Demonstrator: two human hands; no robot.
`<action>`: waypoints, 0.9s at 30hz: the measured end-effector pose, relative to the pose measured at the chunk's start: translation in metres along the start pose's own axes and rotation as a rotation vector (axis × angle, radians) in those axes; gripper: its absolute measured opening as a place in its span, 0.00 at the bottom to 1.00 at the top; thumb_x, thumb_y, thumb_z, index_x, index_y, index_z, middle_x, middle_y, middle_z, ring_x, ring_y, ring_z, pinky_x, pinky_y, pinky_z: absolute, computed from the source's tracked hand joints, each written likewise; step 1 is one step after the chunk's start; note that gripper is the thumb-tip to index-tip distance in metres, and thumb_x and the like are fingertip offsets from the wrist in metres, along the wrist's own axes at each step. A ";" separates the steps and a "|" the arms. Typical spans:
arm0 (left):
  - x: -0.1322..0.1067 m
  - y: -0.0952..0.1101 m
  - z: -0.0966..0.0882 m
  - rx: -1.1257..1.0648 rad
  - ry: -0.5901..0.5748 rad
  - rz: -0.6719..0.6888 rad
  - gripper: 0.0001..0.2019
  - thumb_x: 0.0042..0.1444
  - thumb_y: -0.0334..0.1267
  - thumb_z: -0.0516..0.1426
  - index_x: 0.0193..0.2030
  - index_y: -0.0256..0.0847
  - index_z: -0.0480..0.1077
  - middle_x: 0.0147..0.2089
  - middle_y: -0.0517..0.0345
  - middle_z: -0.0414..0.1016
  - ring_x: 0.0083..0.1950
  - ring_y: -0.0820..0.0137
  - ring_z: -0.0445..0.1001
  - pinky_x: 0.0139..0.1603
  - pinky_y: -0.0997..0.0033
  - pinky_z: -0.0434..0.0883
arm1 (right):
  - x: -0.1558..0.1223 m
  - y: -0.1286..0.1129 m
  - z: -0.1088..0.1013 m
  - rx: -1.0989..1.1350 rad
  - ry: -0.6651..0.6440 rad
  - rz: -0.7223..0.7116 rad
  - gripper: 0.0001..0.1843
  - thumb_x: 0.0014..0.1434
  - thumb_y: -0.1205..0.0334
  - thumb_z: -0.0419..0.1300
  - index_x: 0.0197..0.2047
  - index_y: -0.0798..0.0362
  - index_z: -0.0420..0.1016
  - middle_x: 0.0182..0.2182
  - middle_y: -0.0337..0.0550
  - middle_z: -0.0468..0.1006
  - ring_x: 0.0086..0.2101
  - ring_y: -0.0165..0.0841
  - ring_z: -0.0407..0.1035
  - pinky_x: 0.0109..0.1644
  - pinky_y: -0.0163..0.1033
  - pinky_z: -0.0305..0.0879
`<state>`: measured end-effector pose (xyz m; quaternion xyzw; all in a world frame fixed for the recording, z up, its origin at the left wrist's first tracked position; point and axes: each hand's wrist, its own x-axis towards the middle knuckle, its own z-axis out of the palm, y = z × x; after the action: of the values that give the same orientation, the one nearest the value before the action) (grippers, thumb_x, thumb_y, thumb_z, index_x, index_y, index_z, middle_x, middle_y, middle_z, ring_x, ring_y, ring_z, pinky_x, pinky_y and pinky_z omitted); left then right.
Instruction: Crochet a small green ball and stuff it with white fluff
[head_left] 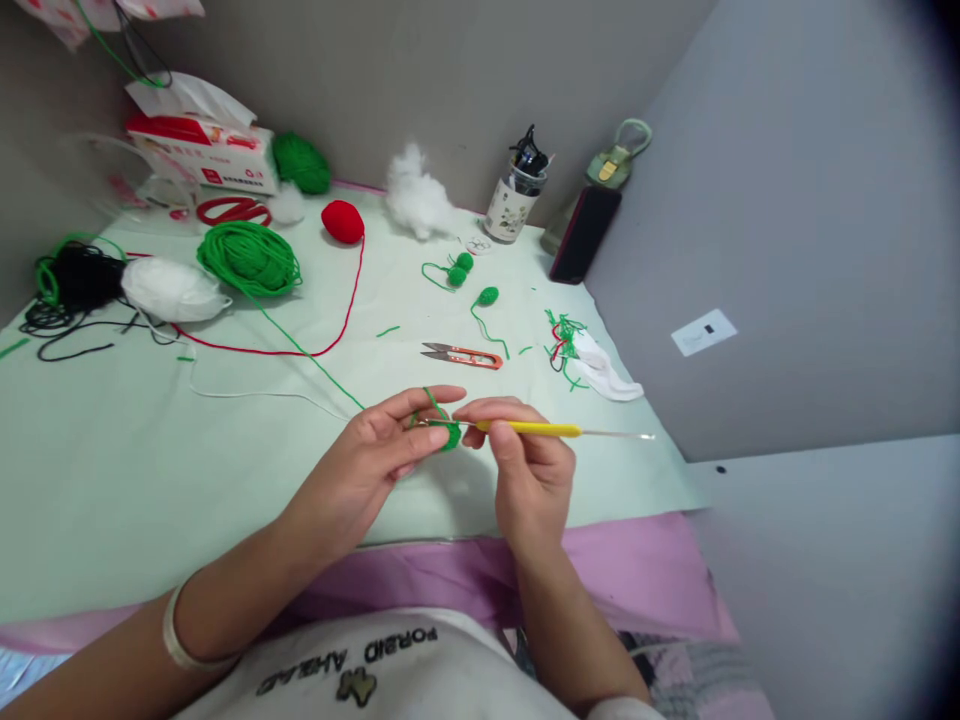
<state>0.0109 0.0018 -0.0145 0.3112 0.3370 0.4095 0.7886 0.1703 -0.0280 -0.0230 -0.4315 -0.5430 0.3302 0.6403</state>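
Between the thumb and fingers of my left hand (386,435) is a small green crochet piece (451,437). Green yarn (315,362) runs to that hand from a large green skein (251,260) at the left, and a strand passes over the index finger. My right hand (529,460) pinches the yellow grip of a crochet hook (540,429). The hook's left end meets the green piece; the exact stitch is too small to make out. Just beyond my hands lies a pair of orange thread snips (463,356).
Small green crocheted balls (460,270) and white stuffing (418,195) lie farther back. A red yarn ball (343,222), white yarn (174,288) and black yarn (82,278) sit left. Yarn scraps (566,340), a phone (585,235) against a bottle (609,165), and a jar (513,203) stand right.
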 end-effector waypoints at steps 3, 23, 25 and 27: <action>-0.001 -0.003 0.001 0.146 0.022 0.060 0.14 0.57 0.38 0.68 0.51 0.50 0.82 0.40 0.60 0.76 0.39 0.75 0.66 0.36 0.79 0.62 | 0.001 0.003 -0.001 0.043 -0.014 0.062 0.09 0.70 0.63 0.60 0.43 0.48 0.83 0.38 0.41 0.83 0.32 0.28 0.74 0.38 0.37 0.72; -0.001 -0.001 -0.001 -0.115 -0.028 -0.093 0.17 0.60 0.36 0.67 0.56 0.43 0.79 0.21 0.75 0.54 0.22 0.83 0.43 0.46 0.77 0.70 | -0.011 0.006 -0.001 -0.347 0.035 -0.323 0.13 0.71 0.67 0.55 0.50 0.46 0.80 0.38 0.44 0.82 0.35 0.35 0.77 0.37 0.43 0.76; -0.001 0.001 -0.002 -0.119 -0.031 -0.061 0.17 0.58 0.34 0.68 0.55 0.44 0.80 0.22 0.73 0.58 0.22 0.83 0.46 0.45 0.79 0.70 | -0.005 0.001 -0.001 -0.155 0.070 -0.176 0.12 0.72 0.63 0.55 0.44 0.48 0.81 0.35 0.43 0.81 0.31 0.33 0.75 0.33 0.41 0.74; -0.002 0.001 0.000 -0.082 -0.037 -0.029 0.19 0.56 0.34 0.69 0.55 0.47 0.80 0.30 0.68 0.69 0.24 0.84 0.53 0.41 0.82 0.69 | -0.001 -0.002 0.000 -0.061 0.037 -0.085 0.11 0.71 0.61 0.57 0.42 0.49 0.82 0.36 0.43 0.81 0.32 0.33 0.74 0.33 0.40 0.73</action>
<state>0.0098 0.0009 -0.0135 0.2814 0.3098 0.4058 0.8125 0.1701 -0.0301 -0.0214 -0.4333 -0.5588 0.2779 0.6502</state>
